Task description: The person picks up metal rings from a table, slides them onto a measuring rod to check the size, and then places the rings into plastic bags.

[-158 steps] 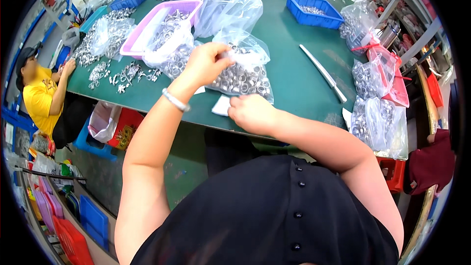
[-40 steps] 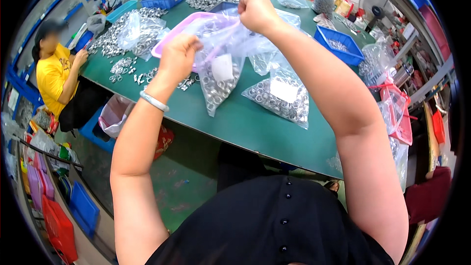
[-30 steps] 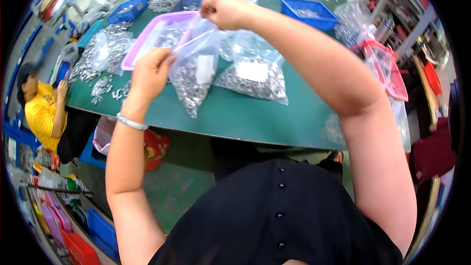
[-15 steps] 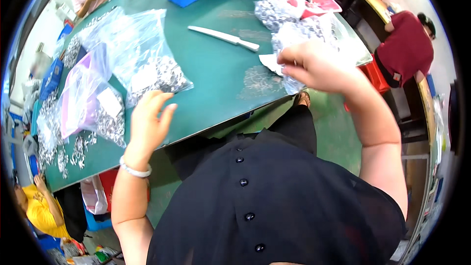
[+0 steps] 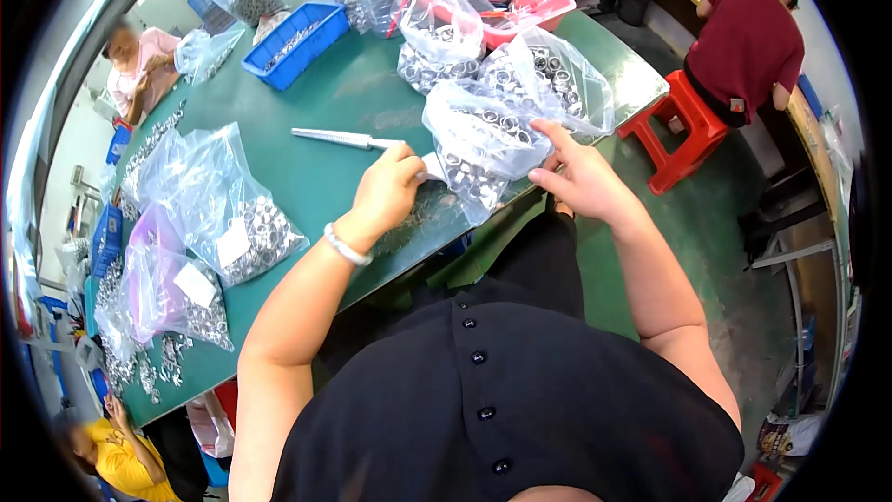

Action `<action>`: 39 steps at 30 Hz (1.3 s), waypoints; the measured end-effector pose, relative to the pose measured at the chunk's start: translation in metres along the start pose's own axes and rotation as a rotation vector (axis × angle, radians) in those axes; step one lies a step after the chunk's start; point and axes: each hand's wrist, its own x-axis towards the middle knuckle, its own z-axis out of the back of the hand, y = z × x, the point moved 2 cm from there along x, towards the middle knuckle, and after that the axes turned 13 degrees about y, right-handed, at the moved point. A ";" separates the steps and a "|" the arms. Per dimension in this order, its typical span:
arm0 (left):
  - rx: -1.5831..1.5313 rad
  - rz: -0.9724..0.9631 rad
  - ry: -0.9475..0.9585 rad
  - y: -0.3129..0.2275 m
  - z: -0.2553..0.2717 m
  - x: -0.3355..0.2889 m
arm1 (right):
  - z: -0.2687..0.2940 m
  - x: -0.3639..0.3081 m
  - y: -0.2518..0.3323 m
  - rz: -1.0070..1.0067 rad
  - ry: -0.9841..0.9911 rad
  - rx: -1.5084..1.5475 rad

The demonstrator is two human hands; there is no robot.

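A clear plastic bag of silvery ring-shaped metal parts lies at the table's near edge. My left hand is at its left side, fingertips pinched on a small white paper slip against the bag. On the bag's right side my right hand has its thumb and index finger apart; the index fingertip touches the plastic. Its other fingers are curled partly out of sight. Just beyond my left hand lies a long, slim white knife-shaped tool, its right end close to my knuckles.
More bags of metal parts rest at the left, near loose parts. A blue bin and a pink basket stand farther back. Co-workers sit around, one beside a red stool.
My left hand has moved right to the paper slip. My right hand has come off the slip to the bag's right side. The view has shifted to the right.
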 end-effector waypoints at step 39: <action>0.049 -0.105 0.176 -0.039 0.142 -0.020 | -0.010 0.094 0.105 0.819 -0.244 -0.187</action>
